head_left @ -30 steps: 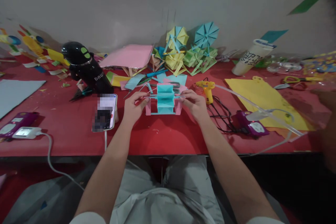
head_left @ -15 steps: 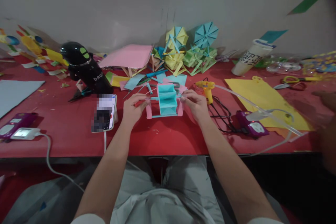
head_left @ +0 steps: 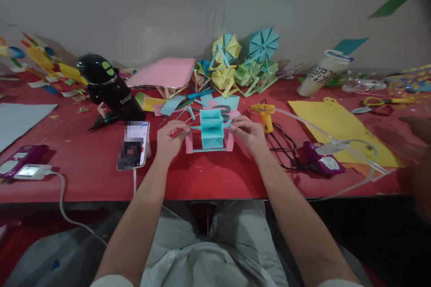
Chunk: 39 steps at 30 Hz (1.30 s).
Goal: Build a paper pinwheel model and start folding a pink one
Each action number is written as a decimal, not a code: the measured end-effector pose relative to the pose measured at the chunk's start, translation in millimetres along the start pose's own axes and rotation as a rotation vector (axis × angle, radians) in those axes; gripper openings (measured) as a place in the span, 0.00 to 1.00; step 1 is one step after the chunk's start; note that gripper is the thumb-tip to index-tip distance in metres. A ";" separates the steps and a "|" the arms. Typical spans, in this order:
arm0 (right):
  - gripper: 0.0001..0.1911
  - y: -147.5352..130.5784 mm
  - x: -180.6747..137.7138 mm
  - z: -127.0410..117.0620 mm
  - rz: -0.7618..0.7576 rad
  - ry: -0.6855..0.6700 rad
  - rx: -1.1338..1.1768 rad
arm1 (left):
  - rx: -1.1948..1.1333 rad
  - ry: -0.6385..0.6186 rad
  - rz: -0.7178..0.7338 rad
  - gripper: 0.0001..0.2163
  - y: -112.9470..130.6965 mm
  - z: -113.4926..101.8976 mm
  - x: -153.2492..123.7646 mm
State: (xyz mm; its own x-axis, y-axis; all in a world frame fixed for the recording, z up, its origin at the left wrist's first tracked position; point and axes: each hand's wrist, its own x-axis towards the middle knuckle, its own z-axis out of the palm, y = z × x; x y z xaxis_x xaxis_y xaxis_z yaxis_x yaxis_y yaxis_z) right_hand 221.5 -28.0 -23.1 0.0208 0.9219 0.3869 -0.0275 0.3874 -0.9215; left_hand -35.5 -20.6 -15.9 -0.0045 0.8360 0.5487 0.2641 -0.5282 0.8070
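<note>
A small paper model [head_left: 211,132] stands on the red table [head_left: 215,175] in front of me: a turquoise folded wheel between two pink side supports. My left hand [head_left: 171,138] pinches its left end with closed fingers. My right hand [head_left: 247,132] pinches its right end the same way. Both hands seem to grip a thin axle that runs through the turquoise part.
A phone [head_left: 134,144] lies left of my left hand, beside a black bottle [head_left: 109,86]. A yellow glue gun [head_left: 265,114] with cables, a purple device [head_left: 321,161] and yellow paper [head_left: 340,131] lie right. Folded paper wheels [head_left: 242,60] and pink paper [head_left: 164,71] line the wall. Another person's arm [head_left: 420,166] is at far right.
The turquoise wheel turned between my fingers, tilting half a second ago and now facing me squarely again. My hands stayed at its two ends.
</note>
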 end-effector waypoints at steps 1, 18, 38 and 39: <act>0.02 0.4 -0.2 -0.3 -0.005 -0.006 0.001 | 0.001 -0.002 -0.002 0.04 0.4 0.0 0.1; 0.15 3.2 0.3 -2.6 0.098 -0.019 0.044 | 0.002 0.033 -0.078 0.05 5.9 -2.8 2.3; 0.05 3.4 -0.4 -1.7 -0.062 -0.045 -0.182 | 0.020 0.000 -0.037 0.04 -0.6 -2.7 1.7; 0.05 3.3 -0.6 -1.9 -0.073 -0.047 -0.196 | 0.022 -0.002 -0.032 0.04 -0.5 -2.7 1.7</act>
State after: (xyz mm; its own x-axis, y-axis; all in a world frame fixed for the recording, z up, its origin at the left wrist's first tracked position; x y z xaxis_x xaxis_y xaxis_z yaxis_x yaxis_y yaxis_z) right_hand 223.3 -27.3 -26.5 -0.0312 0.8926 0.4498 0.1674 0.4483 -0.8781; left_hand -38.3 -19.3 -14.9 -0.0113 0.8528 0.5221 0.2848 -0.4977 0.8193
